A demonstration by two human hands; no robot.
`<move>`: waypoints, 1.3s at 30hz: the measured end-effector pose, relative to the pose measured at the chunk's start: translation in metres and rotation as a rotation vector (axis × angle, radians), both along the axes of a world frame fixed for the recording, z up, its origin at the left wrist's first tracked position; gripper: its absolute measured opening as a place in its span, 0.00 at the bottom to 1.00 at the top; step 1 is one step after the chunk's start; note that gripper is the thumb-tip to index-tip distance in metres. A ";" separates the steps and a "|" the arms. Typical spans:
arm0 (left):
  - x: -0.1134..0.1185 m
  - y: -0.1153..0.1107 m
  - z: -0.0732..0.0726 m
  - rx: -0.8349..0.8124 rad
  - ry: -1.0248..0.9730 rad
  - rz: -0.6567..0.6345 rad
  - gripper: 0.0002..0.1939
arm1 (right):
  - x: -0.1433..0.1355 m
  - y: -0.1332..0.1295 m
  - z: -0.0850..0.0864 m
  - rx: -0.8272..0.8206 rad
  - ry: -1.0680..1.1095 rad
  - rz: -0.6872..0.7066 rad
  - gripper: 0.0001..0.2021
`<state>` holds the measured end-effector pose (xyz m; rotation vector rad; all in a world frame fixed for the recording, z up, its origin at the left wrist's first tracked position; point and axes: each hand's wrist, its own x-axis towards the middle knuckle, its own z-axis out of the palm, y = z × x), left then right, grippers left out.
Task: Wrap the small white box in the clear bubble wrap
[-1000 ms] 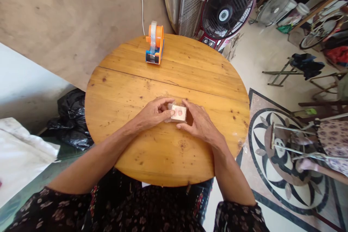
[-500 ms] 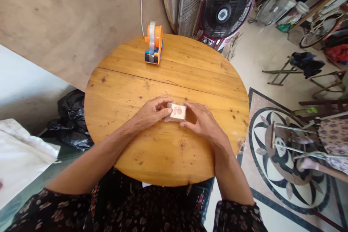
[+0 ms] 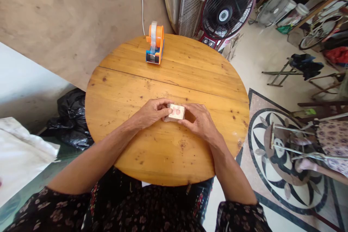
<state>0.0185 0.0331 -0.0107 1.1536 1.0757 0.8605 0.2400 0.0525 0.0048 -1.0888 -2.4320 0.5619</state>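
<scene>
A small pale rectangular block with a reddish print on top, wrapped in clear plastic, is between my hands at the middle of the round wooden table. My left hand grips its left end, thumb on the top face and fingers along the far side. Around the right end curve the thumb and fingers of my right hand, touching its near and far corners. What kind of thing the block is I cannot make out. The loose plastic shows under my left thumb.
An orange and blue tape dispenser stands near the table's far edge. Behind the table is a dark red fan. Black plastic bags lie left of the table; a person's leg shows at the right.
My right hand has closed in on the right end of the block, moving slightly left. The block has shifted a little to the left; my left hand keeps its grip.
</scene>
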 end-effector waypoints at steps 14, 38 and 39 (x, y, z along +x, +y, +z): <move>0.004 -0.004 0.007 -0.002 0.051 0.044 0.27 | 0.004 -0.002 0.001 -0.085 -0.094 -0.018 0.38; 0.004 -0.003 0.009 0.015 0.117 -0.008 0.22 | -0.002 -0.001 0.003 -0.045 -0.072 -0.003 0.23; 0.004 -0.003 0.011 0.017 0.114 -0.013 0.21 | -0.003 -0.001 0.002 -0.048 -0.068 -0.006 0.23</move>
